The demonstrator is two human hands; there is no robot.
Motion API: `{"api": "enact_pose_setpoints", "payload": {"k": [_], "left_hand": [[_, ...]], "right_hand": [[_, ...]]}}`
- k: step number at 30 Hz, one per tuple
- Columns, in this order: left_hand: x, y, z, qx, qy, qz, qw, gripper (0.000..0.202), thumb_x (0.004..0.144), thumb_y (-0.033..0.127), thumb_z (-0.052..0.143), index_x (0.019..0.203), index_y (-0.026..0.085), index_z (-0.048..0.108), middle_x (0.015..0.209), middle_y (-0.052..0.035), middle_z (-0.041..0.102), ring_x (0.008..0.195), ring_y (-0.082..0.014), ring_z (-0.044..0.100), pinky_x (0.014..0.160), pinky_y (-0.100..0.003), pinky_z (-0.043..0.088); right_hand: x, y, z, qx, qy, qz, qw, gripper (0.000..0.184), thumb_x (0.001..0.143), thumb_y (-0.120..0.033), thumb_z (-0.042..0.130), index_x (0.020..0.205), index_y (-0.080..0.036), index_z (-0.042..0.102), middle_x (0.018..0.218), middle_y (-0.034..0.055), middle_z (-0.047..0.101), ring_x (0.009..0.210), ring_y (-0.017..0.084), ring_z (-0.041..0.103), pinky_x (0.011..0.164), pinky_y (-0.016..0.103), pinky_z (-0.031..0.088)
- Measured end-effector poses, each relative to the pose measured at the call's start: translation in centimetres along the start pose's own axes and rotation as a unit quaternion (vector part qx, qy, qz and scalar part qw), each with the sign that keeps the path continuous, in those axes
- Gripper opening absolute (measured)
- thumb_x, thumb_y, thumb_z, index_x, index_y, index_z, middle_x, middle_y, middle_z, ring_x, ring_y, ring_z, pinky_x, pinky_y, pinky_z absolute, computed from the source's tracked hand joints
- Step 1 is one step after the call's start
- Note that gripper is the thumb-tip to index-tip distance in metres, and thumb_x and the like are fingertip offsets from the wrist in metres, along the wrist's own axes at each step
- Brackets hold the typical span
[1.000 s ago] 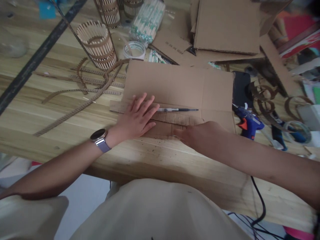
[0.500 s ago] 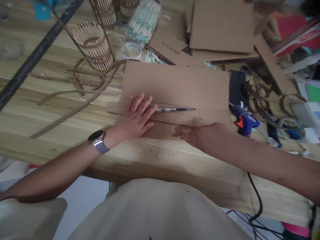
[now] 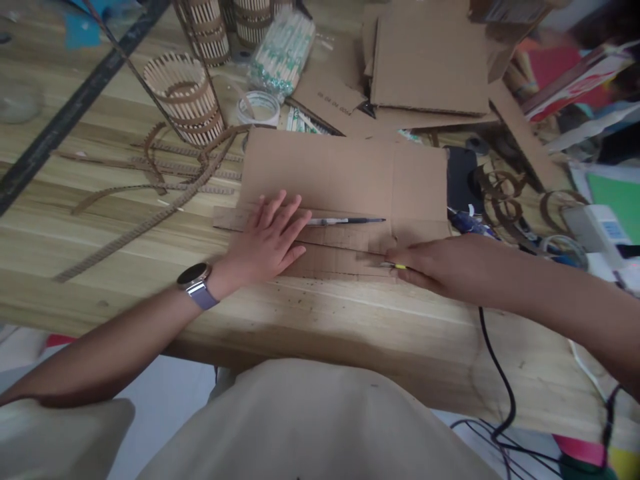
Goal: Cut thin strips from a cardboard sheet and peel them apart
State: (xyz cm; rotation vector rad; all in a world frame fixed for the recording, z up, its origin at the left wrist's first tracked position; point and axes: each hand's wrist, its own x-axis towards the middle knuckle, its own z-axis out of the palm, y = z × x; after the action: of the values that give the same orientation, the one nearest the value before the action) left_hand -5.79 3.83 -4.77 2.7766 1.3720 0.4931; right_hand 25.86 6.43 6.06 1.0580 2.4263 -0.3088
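Note:
My left hand (image 3: 265, 237) lies flat with fingers spread on a brown cardboard sheet (image 3: 345, 173) on the wooden table, pressing its near strip down. A watch sits on that wrist. My right hand (image 3: 440, 267) is closed around a small cutting tool with a yellow tip (image 3: 395, 266), its point on the cardboard's near edge at the end of a cut line. A pen (image 3: 345, 221) rests on the cardboard just beyond my left fingers.
Corrugated cardboard strips (image 3: 150, 193) lie to the left, near slatted stick cylinders (image 3: 185, 97), a tape roll (image 3: 259, 108) and a bag of sticks (image 3: 283, 53). More cardboard sheets (image 3: 425, 60) are stacked behind. A black cable (image 3: 500, 373) crosses the table's near edge on the right.
My right hand has slid to the right along the cardboard's near edge, and the yellow-tipped tool now shows. My left hand has stayed pressed in place.

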Motion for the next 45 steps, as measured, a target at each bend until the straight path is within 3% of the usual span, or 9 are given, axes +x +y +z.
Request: {"api": "enact_pose_setpoints", "payload": {"k": [4,12,20,25,34,41,45], "left_hand": [[0.0,0.1,0.0,0.001,0.005,-0.002,1.0,0.059,0.105,0.042,0.047,0.154,0.009,0.039,0.163,-0.0256,0.034,0.153,-0.0466,0.023,0.12,-0.07,0.019],[-0.1,0.1,0.1,-0.022,0.005,-0.008,1.0,0.059,0.105,0.041,0.047,0.155,0.01,0.039,0.164,-0.0246,0.033,0.156,-0.0429,0.018,0.122,-0.069,0.018],[-0.1,0.1,0.0,-0.018,0.007,-0.002,1.0,0.059,0.106,0.041,0.046,0.154,0.009,0.039,0.164,-0.0248,0.032,0.155,-0.0442,0.019,0.122,-0.069,0.017],[-0.1,0.0,0.0,-0.015,0.014,0.0,1.0,0.059,0.105,0.042,0.047,0.154,0.01,0.039,0.164,-0.0243,0.033,0.155,-0.0438,0.02,0.122,-0.069,0.018],[-0.1,0.2,0.0,-0.019,0.013,-0.004,1.0,0.058,0.105,0.04,0.047,0.153,0.01,0.04,0.164,-0.0245,0.033,0.156,-0.043,0.019,0.122,-0.069,0.018],[-0.1,0.2,0.1,-0.007,0.012,-0.001,1.0,0.058,0.106,0.042,0.046,0.153,0.009,0.04,0.163,-0.0252,0.034,0.155,-0.0446,0.021,0.121,-0.071,0.02],[-0.1,0.0,0.2,-0.013,0.019,0.004,1.0,0.058,0.107,0.044,0.043,0.154,0.01,0.04,0.163,-0.025,0.033,0.155,-0.044,0.018,0.121,-0.071,0.018]], "right_hand": [[1.9,-3.0,-1.4,-0.009,-0.029,-0.025,0.999,0.035,0.104,-0.035,0.042,0.128,-0.024,0.064,0.098,0.0069,0.077,0.079,0.021,0.07,0.054,0.027,0.032],[5.1,-7.6,-1.9,-0.021,-0.053,-0.028,0.998,0.032,0.105,-0.034,0.041,0.118,-0.02,0.066,0.095,0.0084,0.077,0.075,0.021,0.07,0.052,0.029,0.031],[5.3,-8.3,-2.2,-0.051,-0.039,-0.053,0.997,0.035,0.106,-0.029,0.041,0.134,-0.024,0.06,0.091,0.0074,0.077,0.077,0.023,0.072,0.051,0.031,0.027],[5.4,-8.3,-1.8,-0.055,-0.043,-0.043,0.997,0.034,0.106,-0.028,0.038,0.126,-0.024,0.065,0.09,0.0085,0.077,0.077,0.023,0.072,0.053,0.03,0.03],[5.4,-8.1,-1.6,-0.052,-0.036,-0.041,0.997,0.033,0.105,-0.03,0.041,0.131,-0.026,0.062,0.089,0.007,0.078,0.076,0.024,0.073,0.053,0.029,0.033],[5.6,-9.4,-2.2,-0.121,-0.043,-0.053,0.99,0.043,0.092,-0.004,0.049,0.128,-0.022,0.064,0.079,0.0086,0.077,0.07,0.026,0.074,0.051,0.028,0.039],[5.5,-10.1,-3.0,-0.139,-0.064,-0.055,0.987,0.052,0.086,-0.003,0.056,0.136,-0.02,0.061,0.082,0.0096,0.077,0.069,0.026,0.074,0.052,0.029,0.042]]}}
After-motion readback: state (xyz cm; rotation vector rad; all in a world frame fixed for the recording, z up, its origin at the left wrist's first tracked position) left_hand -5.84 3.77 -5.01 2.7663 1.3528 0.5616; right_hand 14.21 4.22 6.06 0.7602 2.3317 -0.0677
